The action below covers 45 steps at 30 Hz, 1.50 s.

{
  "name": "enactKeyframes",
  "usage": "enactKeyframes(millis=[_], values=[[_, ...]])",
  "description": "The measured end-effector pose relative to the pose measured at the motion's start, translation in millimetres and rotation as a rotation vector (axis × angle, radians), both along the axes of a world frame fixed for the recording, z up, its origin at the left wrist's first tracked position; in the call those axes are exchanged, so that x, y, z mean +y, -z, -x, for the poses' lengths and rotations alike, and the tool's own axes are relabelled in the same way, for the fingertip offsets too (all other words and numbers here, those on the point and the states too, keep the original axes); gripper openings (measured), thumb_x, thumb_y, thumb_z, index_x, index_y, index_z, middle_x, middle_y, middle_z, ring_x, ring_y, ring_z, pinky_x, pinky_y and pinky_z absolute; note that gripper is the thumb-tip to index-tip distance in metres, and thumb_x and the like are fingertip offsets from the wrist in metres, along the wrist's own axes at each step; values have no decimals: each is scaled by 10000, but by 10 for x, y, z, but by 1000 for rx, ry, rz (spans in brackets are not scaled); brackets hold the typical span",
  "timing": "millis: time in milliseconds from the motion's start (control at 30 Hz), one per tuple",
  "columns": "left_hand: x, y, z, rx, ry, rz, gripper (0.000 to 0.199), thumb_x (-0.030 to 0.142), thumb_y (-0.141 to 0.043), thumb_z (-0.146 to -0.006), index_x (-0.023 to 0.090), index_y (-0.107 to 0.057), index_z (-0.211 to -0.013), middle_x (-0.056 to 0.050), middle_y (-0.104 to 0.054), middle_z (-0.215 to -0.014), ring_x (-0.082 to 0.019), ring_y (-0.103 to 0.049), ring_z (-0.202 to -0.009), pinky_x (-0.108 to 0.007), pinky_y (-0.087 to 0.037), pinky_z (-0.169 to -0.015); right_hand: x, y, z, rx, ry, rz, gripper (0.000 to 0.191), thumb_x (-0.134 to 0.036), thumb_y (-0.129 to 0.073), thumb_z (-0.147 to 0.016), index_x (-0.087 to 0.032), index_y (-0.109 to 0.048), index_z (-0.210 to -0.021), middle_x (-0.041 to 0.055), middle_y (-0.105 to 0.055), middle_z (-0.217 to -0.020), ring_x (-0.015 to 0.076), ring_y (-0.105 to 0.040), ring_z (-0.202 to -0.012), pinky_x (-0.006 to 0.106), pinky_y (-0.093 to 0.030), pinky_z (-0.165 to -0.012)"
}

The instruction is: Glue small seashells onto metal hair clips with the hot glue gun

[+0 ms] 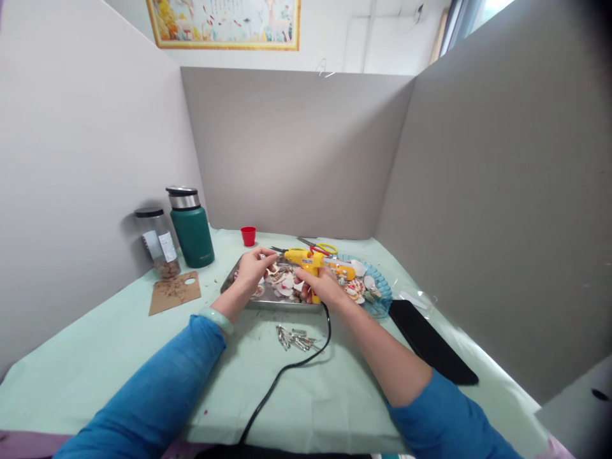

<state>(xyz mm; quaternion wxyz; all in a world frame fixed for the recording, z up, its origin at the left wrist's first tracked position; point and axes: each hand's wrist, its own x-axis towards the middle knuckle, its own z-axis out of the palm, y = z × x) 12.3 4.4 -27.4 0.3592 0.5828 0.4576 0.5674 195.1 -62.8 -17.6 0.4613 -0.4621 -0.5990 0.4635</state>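
Note:
In the head view, my right hand [318, 284] is wrapped round the handle of a yellow hot glue gun [301, 257]. Its nozzle points left, toward my left hand [257, 264]. The fingertips of that left hand are pinched together close to the nozzle; whatever they hold is too small to make out. Beneath both hands lies a metal tray [275, 304] with many seashells [285, 285] in it. From the gun's handle a black cord [287, 368] runs down to the table's front edge. Several small silver metal pieces [296, 339] lie in front of the tray.
A blue scalloped dish [384, 290] with shells stands right of the tray, beside a black flat object [430, 344]. Behind are scissors [326, 248] and a red cup [248, 236]. At left stand a green bottle [192, 236], a clear jar [155, 229] and brown board [165, 296].

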Motion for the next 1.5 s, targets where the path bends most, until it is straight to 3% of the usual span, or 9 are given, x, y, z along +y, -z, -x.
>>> enactKeyframes(millis=[1500], values=[[-26,-27,-16,-6,-19,15,283,353,-717,-625,142,-643,-798,-6,-596,-519,-97,-512,-404,-191,-343,-391,26,35,-23,-88,15,-36,337,-443,-569,-791,-152,-569,-621,-20,-522,-382,92,-489,-334,191,-415,-380]])
